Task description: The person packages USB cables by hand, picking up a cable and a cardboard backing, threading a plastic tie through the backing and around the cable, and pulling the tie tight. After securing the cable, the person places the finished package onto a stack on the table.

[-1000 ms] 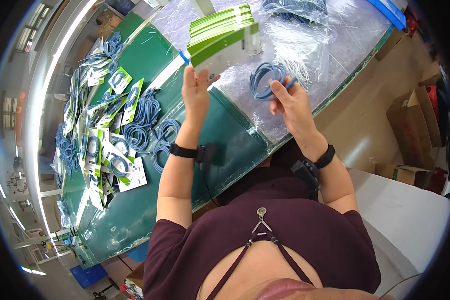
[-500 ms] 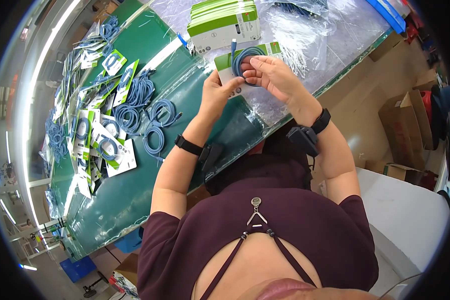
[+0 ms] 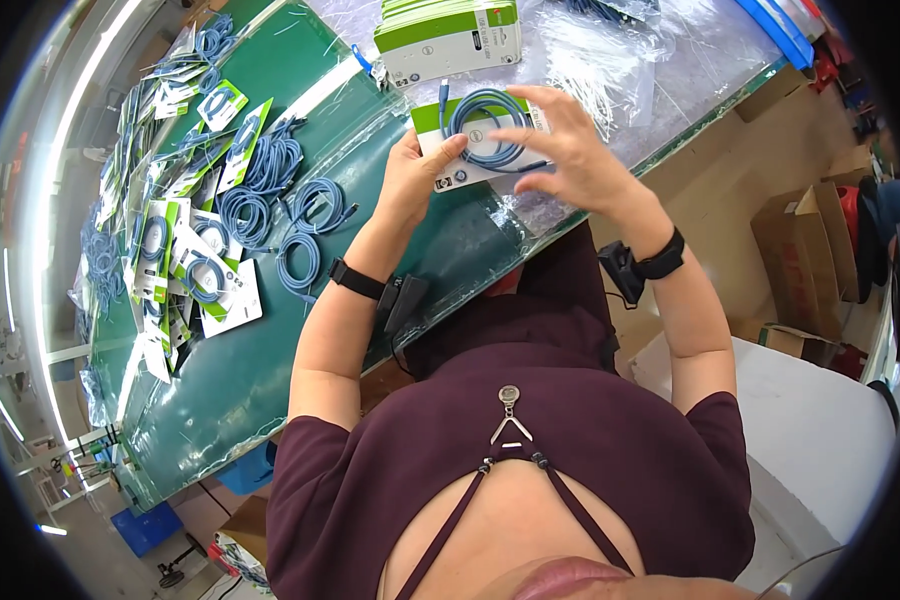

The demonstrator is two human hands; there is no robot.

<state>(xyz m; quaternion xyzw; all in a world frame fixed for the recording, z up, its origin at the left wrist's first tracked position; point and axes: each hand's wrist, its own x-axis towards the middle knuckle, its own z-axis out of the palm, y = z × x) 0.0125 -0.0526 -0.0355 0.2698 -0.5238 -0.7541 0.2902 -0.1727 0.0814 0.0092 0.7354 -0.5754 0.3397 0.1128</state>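
My left hand (image 3: 417,172) grips the left edge of a green and white packaging card (image 3: 459,181), with its thumb on the card's face. A coiled blue cable (image 3: 518,108) lies on that card, one plug pointing up at the upper left and the other end at the lower right. Beside the coil, my right hand (image 3: 578,150) is open, fingers spread and thumb apart; its fingertips overlap the coil's right side, and whether they touch it I cannot tell. Just beyond stands a stack of similar green and white cards (image 3: 450,50).
On the green table (image 3: 370,215), loose coiled cables (image 3: 300,262) lie to the left. Past them is a heap of carded cables (image 3: 205,270). White ties (image 3: 580,95) lie in clear plastic at the back right. A cardboard box (image 3: 800,260) stands on the floor at right.
My right hand has let go of the cable coil and drawn back to the right with its fingers spread. The coil has loosened wider over the card. My left hand has shifted slightly left.
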